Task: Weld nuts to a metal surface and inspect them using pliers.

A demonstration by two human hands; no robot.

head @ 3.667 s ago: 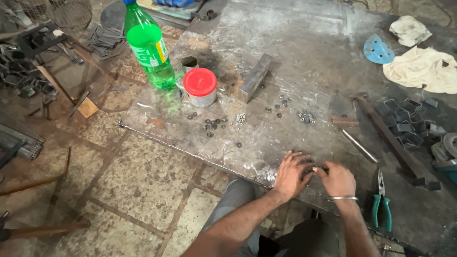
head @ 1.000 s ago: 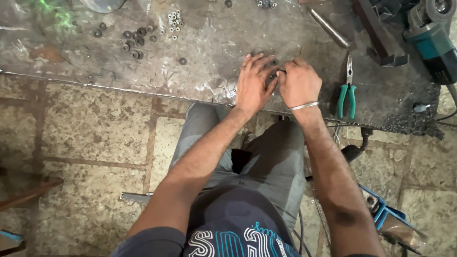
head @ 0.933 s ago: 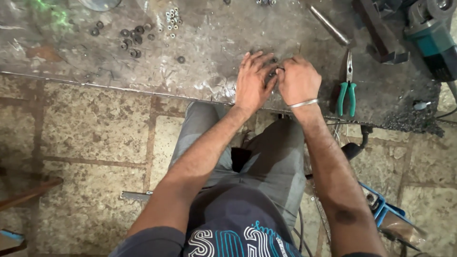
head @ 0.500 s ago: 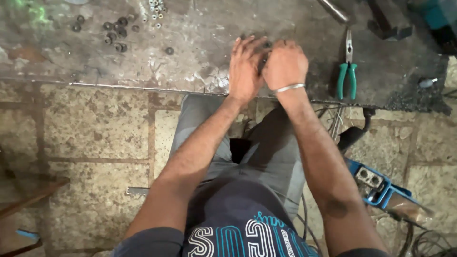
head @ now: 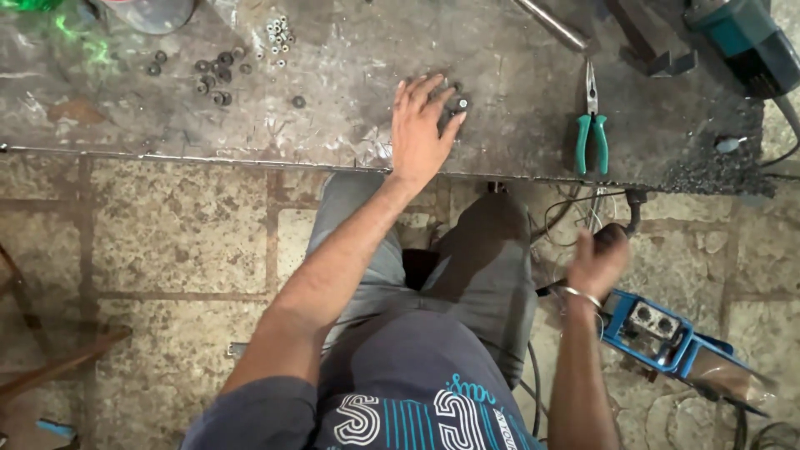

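My left hand (head: 419, 132) lies flat on the scratched metal table (head: 333, 108) near its front edge, fingers spread. Its fingertips rest on a few small dark round metal parts (head: 457, 102). My right hand (head: 597, 260) is below the table edge, beside my right knee, with a metal bangle on the wrist. Its fingers curl around a dark cable end (head: 615, 234), from which a black cable runs back towards my leg. What exactly that dark piece is cannot be made out.
Green-handled pliers (head: 592, 127) lie right of my left hand. A teal power tool (head: 744, 42) and a metal rod (head: 550, 23) sit at the back right. Dark washers (head: 215, 77) and small bright nuts (head: 277, 33) lie at left. A blue box (head: 658, 327) stands on the stone floor.
Both hands were together on the small parts at the table edge. My right hand has since dropped below the table to the cables, while the left stays on the parts.
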